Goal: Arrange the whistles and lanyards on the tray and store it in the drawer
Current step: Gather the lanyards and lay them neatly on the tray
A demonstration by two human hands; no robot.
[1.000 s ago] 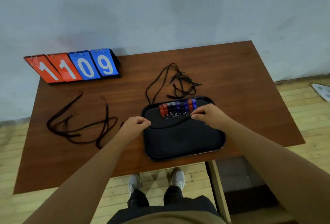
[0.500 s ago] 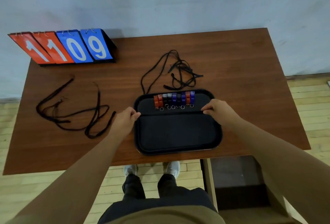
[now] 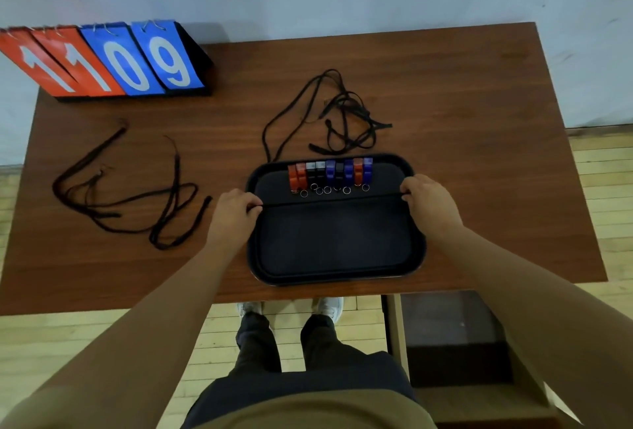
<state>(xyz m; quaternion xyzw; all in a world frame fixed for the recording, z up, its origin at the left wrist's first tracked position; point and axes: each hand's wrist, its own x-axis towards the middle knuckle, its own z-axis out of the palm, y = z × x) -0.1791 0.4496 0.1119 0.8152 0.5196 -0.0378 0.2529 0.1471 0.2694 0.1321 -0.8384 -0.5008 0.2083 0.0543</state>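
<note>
On tray (image 3: 337, 271), whistles (image 3: 330, 173) rowed, lanyard (image 3: 329, 200) taut

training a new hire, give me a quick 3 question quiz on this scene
1. True or false: the whistles sit in a row at the tray's far edge.
2. What do the two hands hold stretched across the tray: A a lanyard, B a whistle, C the scoreboard?
3. How many lanyard piles lie on the table off the tray?

Key: 1 true. 2 A. 3 two: one left, one behind the tray.
</note>
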